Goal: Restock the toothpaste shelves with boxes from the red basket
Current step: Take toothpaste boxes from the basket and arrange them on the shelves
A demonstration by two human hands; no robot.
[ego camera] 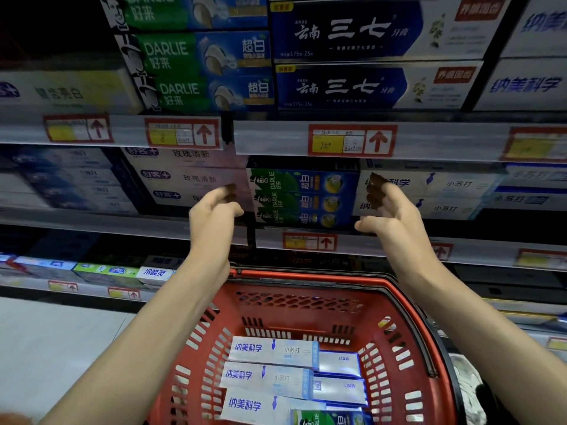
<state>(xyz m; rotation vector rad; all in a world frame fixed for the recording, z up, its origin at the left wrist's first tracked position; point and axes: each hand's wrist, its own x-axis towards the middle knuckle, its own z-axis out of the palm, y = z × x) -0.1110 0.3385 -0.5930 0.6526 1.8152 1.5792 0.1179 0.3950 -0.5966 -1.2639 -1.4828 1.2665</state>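
Head view. Both hands are raised before the middle shelf (122, 220); bare forearms are seen entering from 7 and 5 o'clock.

Green stack (302, 197): three Darlie boxes, laid flat, are seen on that shelf at frame centre. It is flanked by a pink stack (190, 179) at its 9 o'clock and a white stack (435, 194) at its 3 o'clock.

Left hand (214, 213): held at 9 o'clock of the green stack, just beside its end. Contact cannot be told. Fingers are loosely curled and nothing is held.

Right hand (391, 210): held at 3 o'clock of the green stack, in front of the white stack. Fingers are relaxed and spread wide, with the thumb pointed toward 9 o'clock. Nothing is held. The fingertips are in shadow, so touch cannot be told.

Basket (306, 315): red, seen at 6 o'clock of the frame, below and between the forearms. Three white boxes (273, 352) are laid flat inside, side by side. Blue-white boxes (339, 363) are partly covered at their 3 o'clock. A green box (331, 420) is cut off by the frame edge at the basket's 6 o'clock.

Price tag (310, 242): fixed to the rail at 6 o'clock of the green stack.

Top shelf: blue boxes (346, 84) are stacked at 12 o'clock.
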